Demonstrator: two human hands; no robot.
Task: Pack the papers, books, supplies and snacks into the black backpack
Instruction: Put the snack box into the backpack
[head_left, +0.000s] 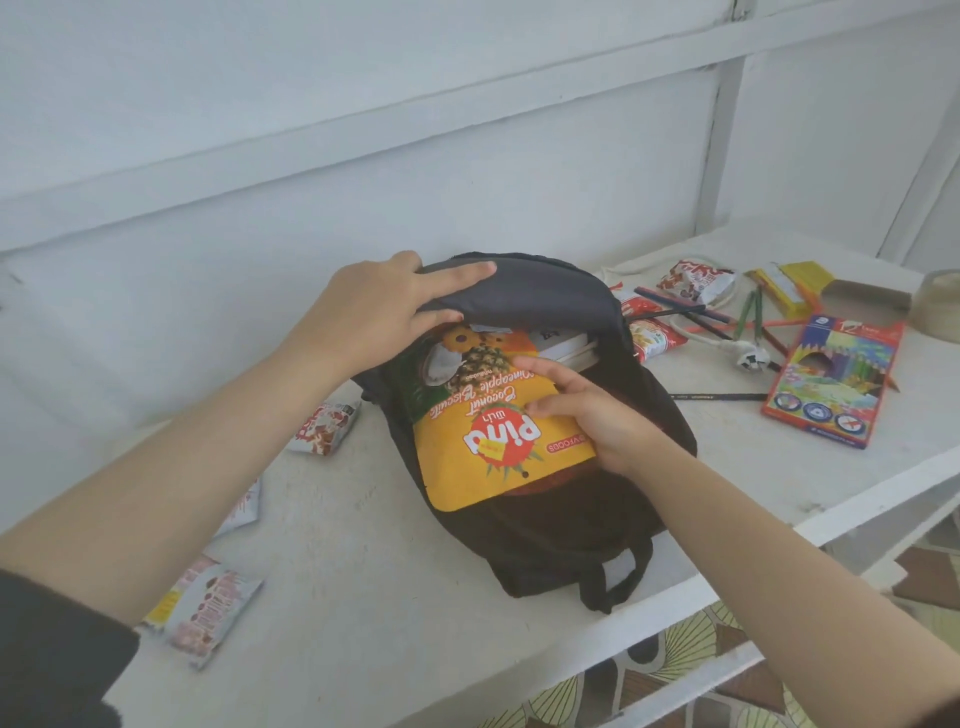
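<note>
Biscuit packet (483, 431) halfway into the black backpack (550, 514) on the bench (363, 571)
The left hand (374, 317) pinches the backpack's top flap (545, 296) between thumb and fingers, lifting it open; the right hand (587, 415) grips the yellow packet's right edge, its upper half inside the opening, beside white books (563, 345) already within. Small snack packets (324, 423) lie on the bench to the left of the bag; on the right lie a coloured pencil box (836, 384), loose pencils (748, 317), more snacks (693, 280) and a white plug (750, 356)
</note>
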